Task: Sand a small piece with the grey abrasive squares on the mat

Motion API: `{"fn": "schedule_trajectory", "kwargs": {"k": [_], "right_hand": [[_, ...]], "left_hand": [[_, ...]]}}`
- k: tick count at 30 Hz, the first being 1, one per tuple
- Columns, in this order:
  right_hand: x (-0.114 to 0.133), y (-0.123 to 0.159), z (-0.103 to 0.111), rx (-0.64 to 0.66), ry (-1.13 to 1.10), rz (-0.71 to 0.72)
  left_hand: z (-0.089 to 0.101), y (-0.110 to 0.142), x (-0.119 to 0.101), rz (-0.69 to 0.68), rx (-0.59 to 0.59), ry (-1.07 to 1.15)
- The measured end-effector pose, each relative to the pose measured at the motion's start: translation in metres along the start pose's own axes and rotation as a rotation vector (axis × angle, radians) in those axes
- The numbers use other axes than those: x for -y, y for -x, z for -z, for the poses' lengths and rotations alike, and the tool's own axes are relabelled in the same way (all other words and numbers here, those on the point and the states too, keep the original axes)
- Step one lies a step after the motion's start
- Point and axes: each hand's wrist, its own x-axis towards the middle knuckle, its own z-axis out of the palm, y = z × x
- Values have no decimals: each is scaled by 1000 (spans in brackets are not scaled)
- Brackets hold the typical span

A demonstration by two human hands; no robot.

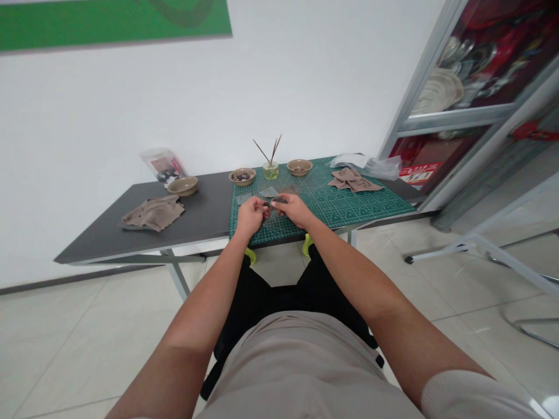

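Observation:
My left hand (252,216) and my right hand (295,209) are close together over the green cutting mat (340,206). The left fingers are pinched round something small and dark, mostly hidden by the fingertips. In my right hand is a small dark grey piece (278,199), held between thumb and fingers; its kind is too small to make out. Just beyond the hands, flat grey sheets (268,192) and a brownish sheet (289,190) lie on the mat. A bowl of dark pebble-like pieces (242,177) stands behind the left hand.
A glass jar with thin sticks (271,170) and another bowl (299,167) stand at the back. Brown cloths lie right (353,180) and left (154,213). Further left are a bowl (183,185) and a plastic bag (162,165); clear plastic (379,166) lies back right.

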Motion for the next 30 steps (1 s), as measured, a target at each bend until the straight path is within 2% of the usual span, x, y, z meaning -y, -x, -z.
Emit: {"fn": "schedule_trajectory", "kwargs": {"k": [8,13,19,25,30], "right_hand": [[-2,-2,2,64,58,-10],[2,-1,2,56,33,-23],[6,0,0,23,25,-31],[9,1,0,62,49,-65],[7,1,2,41,44,-50]], "left_hand": [[1,0,-1,11,33,-13],[0,-2,4,24,38,54],[-1,-1,3,-10,29,26],[-2,-8,13,76,-17,88],[-1,-8,13,65,34,107]]}}
